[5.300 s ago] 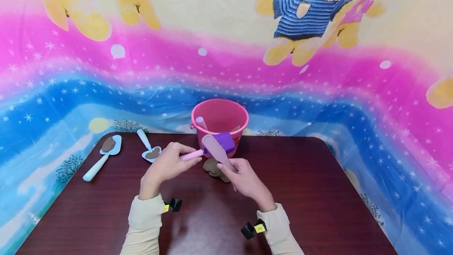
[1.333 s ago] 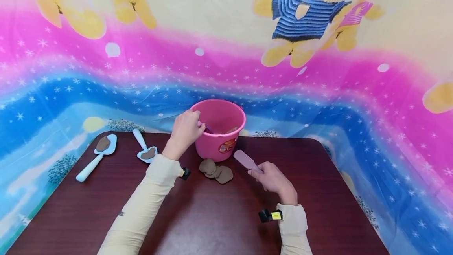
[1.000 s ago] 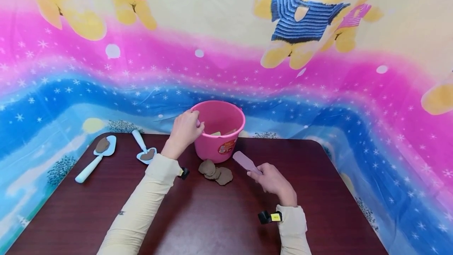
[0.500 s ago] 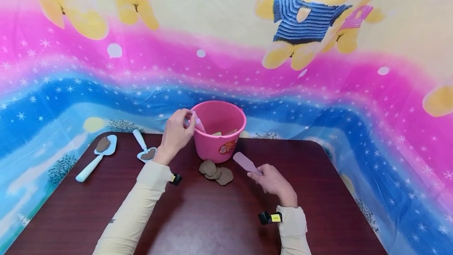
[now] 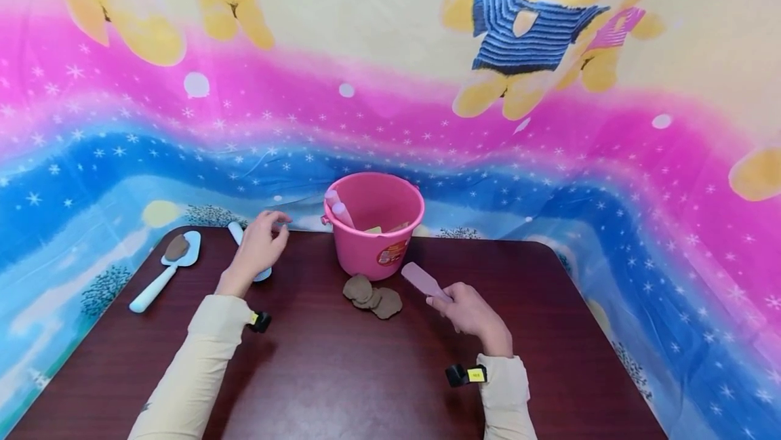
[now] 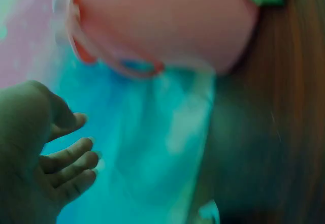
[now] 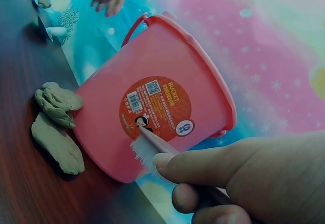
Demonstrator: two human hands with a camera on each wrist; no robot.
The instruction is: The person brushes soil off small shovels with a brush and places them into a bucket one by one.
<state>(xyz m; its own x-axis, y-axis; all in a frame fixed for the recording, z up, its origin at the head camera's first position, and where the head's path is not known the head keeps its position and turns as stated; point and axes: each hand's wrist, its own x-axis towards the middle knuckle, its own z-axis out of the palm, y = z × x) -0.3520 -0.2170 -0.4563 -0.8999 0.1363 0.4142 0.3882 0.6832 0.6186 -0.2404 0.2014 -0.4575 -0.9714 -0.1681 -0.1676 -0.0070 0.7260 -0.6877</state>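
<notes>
My left hand is in the air with its fingers loosely bent and nothing in them, overlapping a small pale blue shovel in the head view. My right hand grips a pink brush by its handle; white bristles show on its underside in the right wrist view. A pink bucket stands upright at the back middle, with two pale pink handles leaning at its left rim. Flattened brown clay pieces lie in front of it, some overlapping.
At the left of the dark red table lies another pale blue shovel with a brown clay lump on its blade. A printed cloth hangs closely around the table's back and sides.
My left hand has put the purple-bladed shovel into the bucket, let go of its pink handle and moved left. My right hand has carried the brush down and right, then stayed still.
</notes>
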